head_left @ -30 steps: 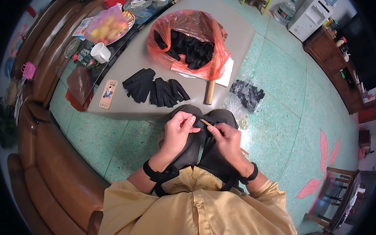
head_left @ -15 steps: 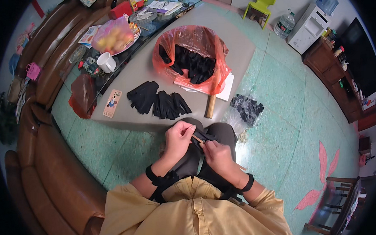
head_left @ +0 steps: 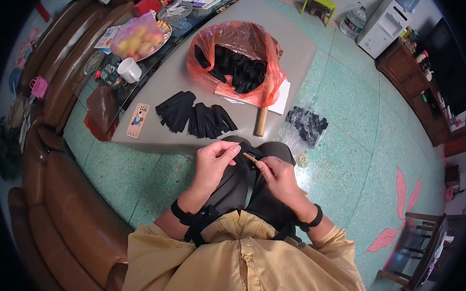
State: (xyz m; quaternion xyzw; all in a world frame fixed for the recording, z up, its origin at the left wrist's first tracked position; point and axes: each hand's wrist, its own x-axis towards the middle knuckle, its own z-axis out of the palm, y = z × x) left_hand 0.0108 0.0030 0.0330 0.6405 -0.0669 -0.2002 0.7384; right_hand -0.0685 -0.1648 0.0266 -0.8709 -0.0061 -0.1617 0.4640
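Above my lap, my left hand (head_left: 213,166) is closed in a pinch at the edge of a black strip (head_left: 248,148), which looks like soft fabric or band. The strip blends into my dark trousers, so its full outline is hard to make out. Between thumb and fingers, my right hand (head_left: 280,177) grips a thin tan stick (head_left: 249,157), its free end pointing up and left across the black strip. Beyond my knees, several bundles of black strips (head_left: 177,111) lie on a grey padded bench (head_left: 156,104). Behind them stands a red plastic bag (head_left: 233,33), open and filled with more black pieces.
A wooden handle (head_left: 261,122) juts from under the bag beside a white board (head_left: 280,99). A phone in a pink case (head_left: 138,121) lies at the bench's left. On the glass table stands a white mug (head_left: 130,70). A clear bag of black scraps (head_left: 307,126) rests on the floor.
My hands have drawn a little apart, the left moving left and the right moving right. More of the tan stick shows clear of my fingers. The whole view has shifted slightly.
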